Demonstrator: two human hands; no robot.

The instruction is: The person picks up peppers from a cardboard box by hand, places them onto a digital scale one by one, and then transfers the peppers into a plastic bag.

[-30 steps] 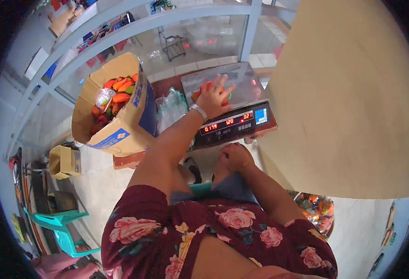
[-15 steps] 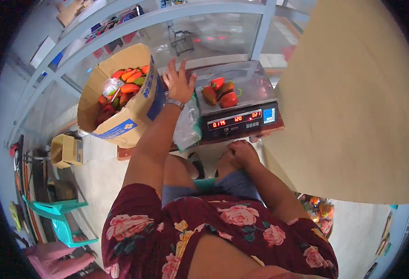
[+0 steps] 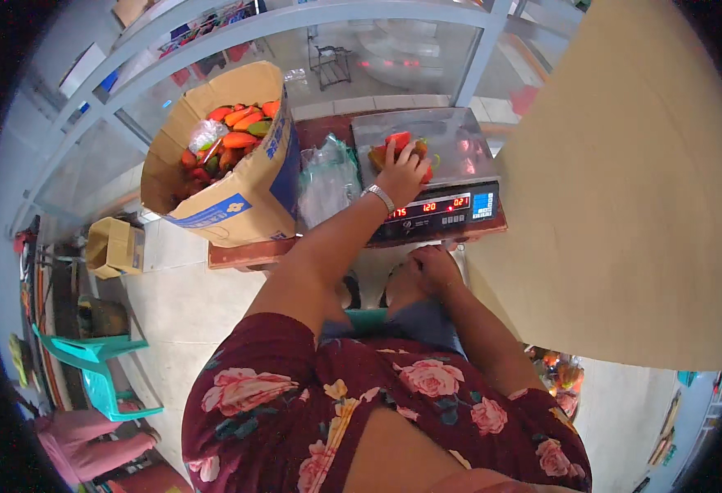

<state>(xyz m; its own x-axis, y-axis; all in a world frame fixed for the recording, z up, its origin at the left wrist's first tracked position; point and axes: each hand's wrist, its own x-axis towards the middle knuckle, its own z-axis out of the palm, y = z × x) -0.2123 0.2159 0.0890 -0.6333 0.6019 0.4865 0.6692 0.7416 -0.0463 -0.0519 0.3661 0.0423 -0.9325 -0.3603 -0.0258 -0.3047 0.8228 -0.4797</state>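
My left hand [image 3: 404,174], with a metal watch on its wrist, lies over a small pile of red and brownish-green peppers [image 3: 397,141]. Its fingers curl down around the peppers and hide part of them. The pile sits on the steel plate of a digital scale [image 3: 459,127], whose lit red display is partly covered by my hand. Beside the scale's left edge lie clear plastic bags [image 3: 328,182] with green edges. My right hand [image 3: 436,266] rests by my right knee, its fingers curled in, with nothing visible in them.
A tall open cardboard box [image 3: 254,209] of red, orange and green peppers [image 3: 238,140] stands left on the reddish table [image 3: 238,256]. A large tan panel [image 3: 616,197] fills the right side. A smaller carton [image 3: 119,246] and green chair [image 3: 98,361] are left; bagged produce [image 3: 560,374] lies lower right.
My left hand has moved right and nearer, from above the plastic bags onto the peppers on the scale. The right hand stays by the knee. The view has shifted slightly.
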